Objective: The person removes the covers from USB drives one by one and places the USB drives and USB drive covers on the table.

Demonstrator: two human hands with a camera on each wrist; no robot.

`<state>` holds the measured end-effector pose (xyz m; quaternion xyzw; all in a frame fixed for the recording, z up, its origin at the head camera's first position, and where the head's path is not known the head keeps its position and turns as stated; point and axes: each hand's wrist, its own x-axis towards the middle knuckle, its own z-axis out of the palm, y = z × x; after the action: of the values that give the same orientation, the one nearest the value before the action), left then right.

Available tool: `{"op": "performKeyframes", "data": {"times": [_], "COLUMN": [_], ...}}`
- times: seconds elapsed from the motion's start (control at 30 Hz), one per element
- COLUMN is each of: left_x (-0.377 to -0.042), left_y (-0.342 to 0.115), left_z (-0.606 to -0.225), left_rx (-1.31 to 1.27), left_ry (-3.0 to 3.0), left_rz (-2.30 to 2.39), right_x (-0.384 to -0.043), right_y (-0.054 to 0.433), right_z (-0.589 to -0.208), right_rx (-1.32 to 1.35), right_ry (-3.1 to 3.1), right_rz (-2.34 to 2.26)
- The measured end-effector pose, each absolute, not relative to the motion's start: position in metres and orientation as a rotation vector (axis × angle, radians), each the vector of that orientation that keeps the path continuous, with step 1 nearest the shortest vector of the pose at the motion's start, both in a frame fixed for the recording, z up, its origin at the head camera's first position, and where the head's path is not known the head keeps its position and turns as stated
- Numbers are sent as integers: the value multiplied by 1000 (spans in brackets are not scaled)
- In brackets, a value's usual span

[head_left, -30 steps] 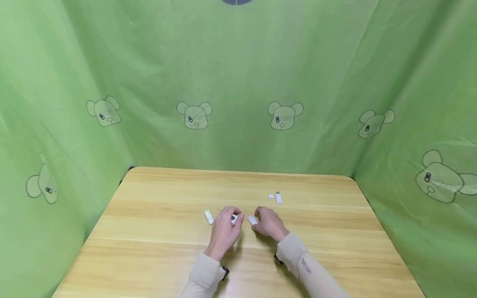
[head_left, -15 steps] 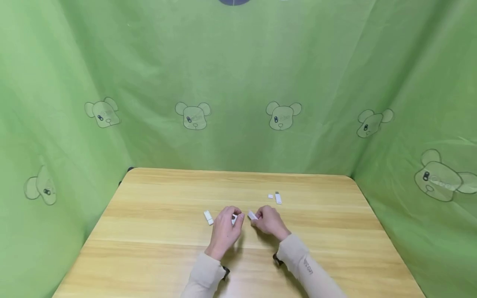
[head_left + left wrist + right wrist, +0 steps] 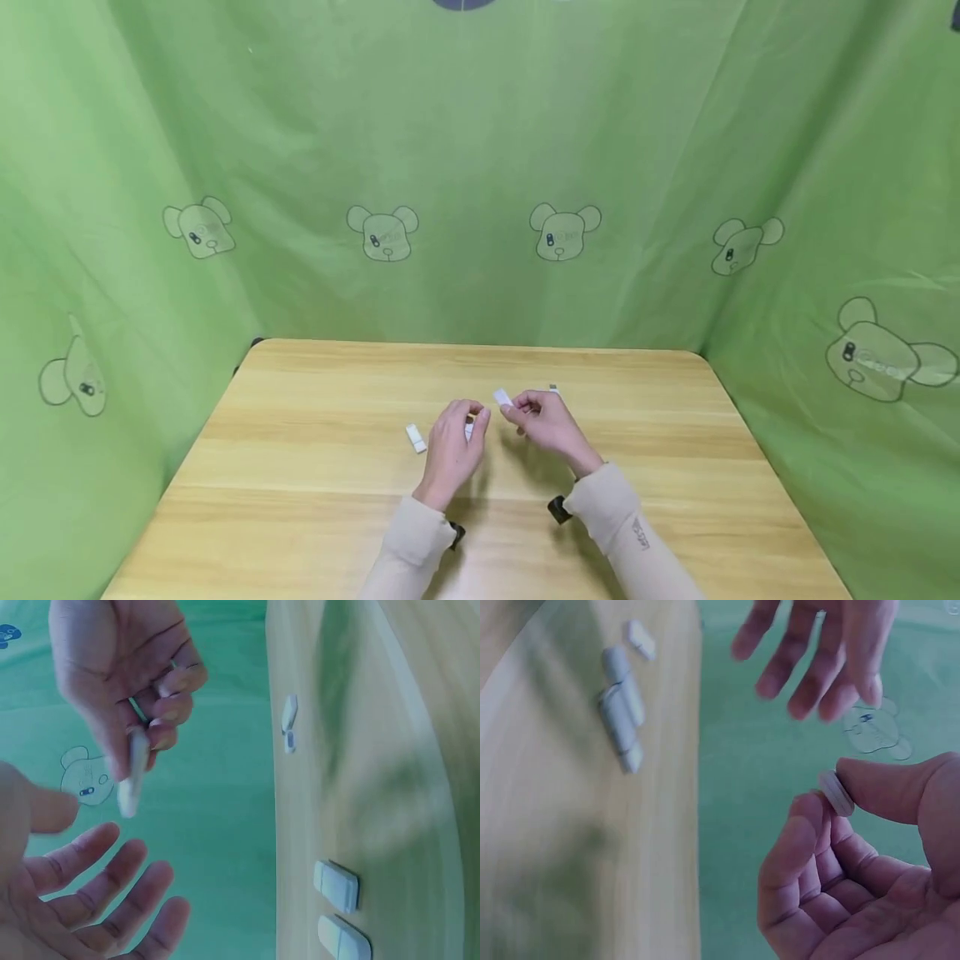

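My right hand (image 3: 553, 427) pinches a small white USB stick (image 3: 502, 397) between thumb and fingers, above the table; the right wrist view shows the stick (image 3: 836, 793) nearly end-on. To its left, my left hand (image 3: 452, 450) hovers with loosely bent fingers and nothing held, as the left wrist view shows its spread fingers (image 3: 97, 900). Beyond that thumb lies a white stick (image 3: 469, 430), partly covered. Another white stick (image 3: 416, 438) rests left of the left hand. Behind the right hand a further stick (image 3: 553, 387) shows only its grey end; its cap (image 3: 289, 741) lies beside it.
The wooden table (image 3: 315, 517) has rounded far corners. Green curtains (image 3: 480, 150) printed with bear heads stand behind it and on both sides. Dark wrist straps (image 3: 558, 509) show at both cuffs.
My right hand has lifted the white USB stick up and away from me, now covering most of the far stick and its cap. The left hand has barely moved.
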<state>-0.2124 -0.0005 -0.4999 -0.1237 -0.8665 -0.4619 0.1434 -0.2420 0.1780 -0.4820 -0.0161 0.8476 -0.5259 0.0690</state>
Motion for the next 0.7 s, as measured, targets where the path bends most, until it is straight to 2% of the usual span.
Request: {"op": "performKeyframes", "data": {"times": [0.4,0.7], "left_x": [-219,-220], "left_y": [4,4], "left_z": [-488,-485], "left_rx": [-264,-169], "left_ry": [-2424,-2262], "left_rz": [-1705,-1937], "right_x": [-224,-222], "right_y": [167,162], "right_z": [-457,-456], "right_rx": [-188,-237], "right_ry": [2447,2467], "right_rz": [-1667,-1627]}}
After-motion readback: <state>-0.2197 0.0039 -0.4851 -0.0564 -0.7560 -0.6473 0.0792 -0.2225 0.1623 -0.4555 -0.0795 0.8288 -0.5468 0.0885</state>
